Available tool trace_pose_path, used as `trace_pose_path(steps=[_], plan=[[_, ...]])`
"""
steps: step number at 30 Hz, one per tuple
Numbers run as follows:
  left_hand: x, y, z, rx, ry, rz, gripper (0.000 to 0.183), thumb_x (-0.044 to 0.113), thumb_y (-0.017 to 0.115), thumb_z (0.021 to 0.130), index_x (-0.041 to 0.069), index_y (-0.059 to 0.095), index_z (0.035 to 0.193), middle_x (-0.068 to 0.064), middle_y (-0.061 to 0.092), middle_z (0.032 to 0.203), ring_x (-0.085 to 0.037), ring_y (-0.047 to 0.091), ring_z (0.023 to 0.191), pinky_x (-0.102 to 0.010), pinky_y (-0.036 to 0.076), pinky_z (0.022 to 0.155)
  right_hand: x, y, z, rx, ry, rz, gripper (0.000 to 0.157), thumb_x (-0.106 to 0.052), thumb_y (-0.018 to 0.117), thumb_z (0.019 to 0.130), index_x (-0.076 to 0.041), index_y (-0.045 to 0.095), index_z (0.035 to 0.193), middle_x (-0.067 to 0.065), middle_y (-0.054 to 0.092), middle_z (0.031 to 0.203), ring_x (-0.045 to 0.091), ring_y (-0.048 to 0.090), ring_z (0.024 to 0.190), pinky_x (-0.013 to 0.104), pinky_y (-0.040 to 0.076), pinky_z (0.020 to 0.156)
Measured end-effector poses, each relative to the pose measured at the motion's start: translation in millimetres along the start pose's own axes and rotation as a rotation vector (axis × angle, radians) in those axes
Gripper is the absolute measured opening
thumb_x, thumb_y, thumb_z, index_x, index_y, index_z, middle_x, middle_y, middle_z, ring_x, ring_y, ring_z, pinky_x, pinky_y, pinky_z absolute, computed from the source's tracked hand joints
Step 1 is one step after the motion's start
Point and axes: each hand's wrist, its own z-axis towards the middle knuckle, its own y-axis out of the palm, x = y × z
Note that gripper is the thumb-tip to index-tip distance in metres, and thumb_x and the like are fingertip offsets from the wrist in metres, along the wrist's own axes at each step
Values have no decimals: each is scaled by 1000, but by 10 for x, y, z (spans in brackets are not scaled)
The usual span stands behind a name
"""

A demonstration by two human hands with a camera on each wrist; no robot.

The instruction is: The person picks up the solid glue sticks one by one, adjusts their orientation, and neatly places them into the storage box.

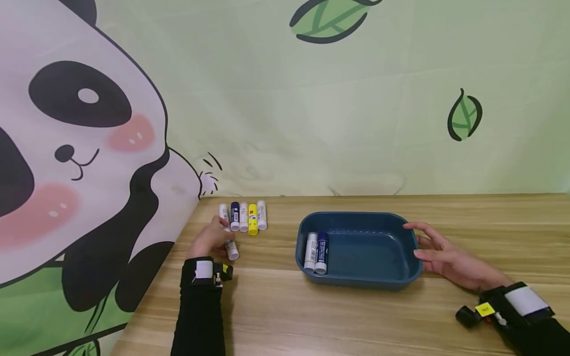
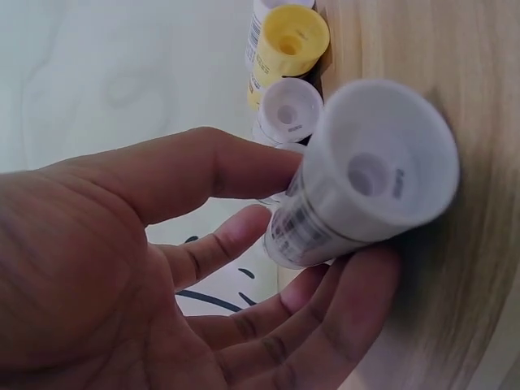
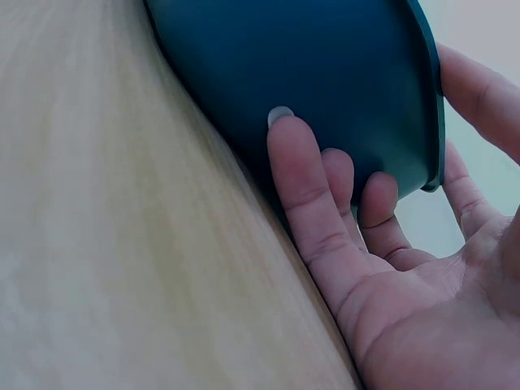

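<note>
My left hand (image 1: 210, 238) pinches a white glue stick (image 1: 232, 250) between thumb and fingers, at the left of the table. In the left wrist view this glue stick (image 2: 382, 162) points its hollow round end at the camera. Close by, several glue sticks stand in a row: a white one (image 1: 223, 210) partly behind the fingers, a dark blue one (image 1: 235, 215) and a yellow one (image 1: 253, 220) among them. On the right, my right hand (image 1: 451, 259) touches the end wall of a blue bin (image 1: 356, 283), fingertips against its outside and at the rim.
Inside the bin, a white glue stick (image 1: 310, 251) and a dark blue glue stick (image 1: 321, 252) lie side by side at the left end. Behind the wooden table (image 1: 276, 316) hangs a pale green backdrop (image 1: 249, 99) with a panda and leaves.
</note>
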Motion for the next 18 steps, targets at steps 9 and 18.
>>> trace_pose_path(steps=[9,18], plan=[[7,7,6,-9,-2,5,47,11,61,102,7,35,140,-32,47,134,-40,60,103,-42,61,77,4,5,2,9,4,-7,52,-7,42,111,-31,30,155,25,-4,163,14,54,127,38,55,98],[5,20,3,-7,-2,-8,49,9,63,101,7,36,141,-32,46,135,-40,61,104,-42,61,78,10,1,6,9,11,-7,52,-7,42,111,-32,30,155,26,-6,164,13,52,128,38,55,98]])
